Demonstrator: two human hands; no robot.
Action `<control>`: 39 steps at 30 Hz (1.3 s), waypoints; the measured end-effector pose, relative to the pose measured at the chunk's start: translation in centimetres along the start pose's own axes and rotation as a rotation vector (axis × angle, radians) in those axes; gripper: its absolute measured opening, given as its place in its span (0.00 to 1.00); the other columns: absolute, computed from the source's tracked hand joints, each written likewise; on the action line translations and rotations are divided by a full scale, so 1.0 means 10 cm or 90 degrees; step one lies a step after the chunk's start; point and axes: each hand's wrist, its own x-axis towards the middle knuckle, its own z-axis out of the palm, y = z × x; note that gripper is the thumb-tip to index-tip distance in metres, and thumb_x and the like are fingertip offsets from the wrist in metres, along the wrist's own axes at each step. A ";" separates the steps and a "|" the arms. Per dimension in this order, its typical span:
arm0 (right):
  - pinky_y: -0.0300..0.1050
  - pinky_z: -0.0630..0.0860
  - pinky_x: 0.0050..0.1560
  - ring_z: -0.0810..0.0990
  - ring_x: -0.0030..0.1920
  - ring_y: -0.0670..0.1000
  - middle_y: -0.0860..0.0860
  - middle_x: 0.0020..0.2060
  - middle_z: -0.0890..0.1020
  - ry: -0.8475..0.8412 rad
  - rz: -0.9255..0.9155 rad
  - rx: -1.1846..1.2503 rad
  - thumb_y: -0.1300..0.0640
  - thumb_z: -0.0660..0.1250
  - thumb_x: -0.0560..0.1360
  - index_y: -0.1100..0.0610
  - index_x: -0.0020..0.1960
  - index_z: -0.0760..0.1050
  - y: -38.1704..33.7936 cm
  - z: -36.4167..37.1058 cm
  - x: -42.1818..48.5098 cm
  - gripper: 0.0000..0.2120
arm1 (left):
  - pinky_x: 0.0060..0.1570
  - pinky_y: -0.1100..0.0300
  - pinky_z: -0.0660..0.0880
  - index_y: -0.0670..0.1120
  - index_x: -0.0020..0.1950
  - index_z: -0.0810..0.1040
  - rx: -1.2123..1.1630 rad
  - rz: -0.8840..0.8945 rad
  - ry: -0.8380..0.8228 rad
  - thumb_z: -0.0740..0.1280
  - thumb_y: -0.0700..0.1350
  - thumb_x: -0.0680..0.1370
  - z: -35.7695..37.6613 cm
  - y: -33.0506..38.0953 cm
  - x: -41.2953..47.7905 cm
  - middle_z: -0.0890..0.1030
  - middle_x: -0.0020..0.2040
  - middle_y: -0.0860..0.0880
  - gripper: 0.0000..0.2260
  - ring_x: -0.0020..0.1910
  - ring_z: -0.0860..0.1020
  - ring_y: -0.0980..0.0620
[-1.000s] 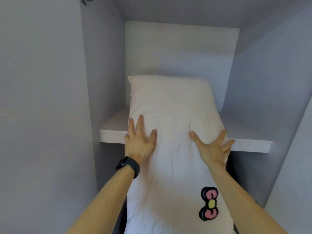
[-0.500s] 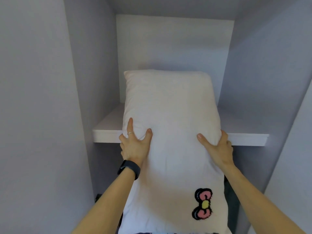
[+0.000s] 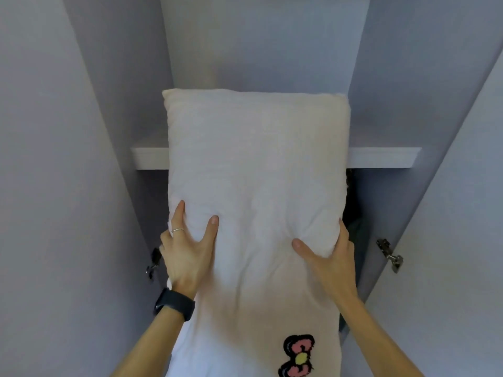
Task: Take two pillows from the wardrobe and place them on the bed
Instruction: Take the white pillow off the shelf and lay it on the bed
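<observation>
Pillow across shelf edge

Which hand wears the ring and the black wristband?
The left hand: a thin ring on one of its fingers, a black wristband at its wrist. The right hand is bare.

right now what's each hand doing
left hand: closed on the pillow, left edge
right hand: closed on the pillow, right edge

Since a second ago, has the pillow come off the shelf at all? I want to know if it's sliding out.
Yes. The pillow has slid outward toward the person: more hangs past the shelf front edge.
</observation>
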 end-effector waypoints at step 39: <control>0.57 0.76 0.58 0.73 0.61 0.65 0.62 0.62 0.71 -0.780 0.013 -0.648 0.30 0.67 0.68 0.54 0.71 0.68 2.08 0.04 -1.73 0.40 | 0.61 0.45 0.73 0.46 0.69 0.72 0.342 -0.789 0.030 0.56 0.80 0.65 -0.43 -1.75 -4.18 0.75 0.65 0.42 0.46 0.63 0.74 0.38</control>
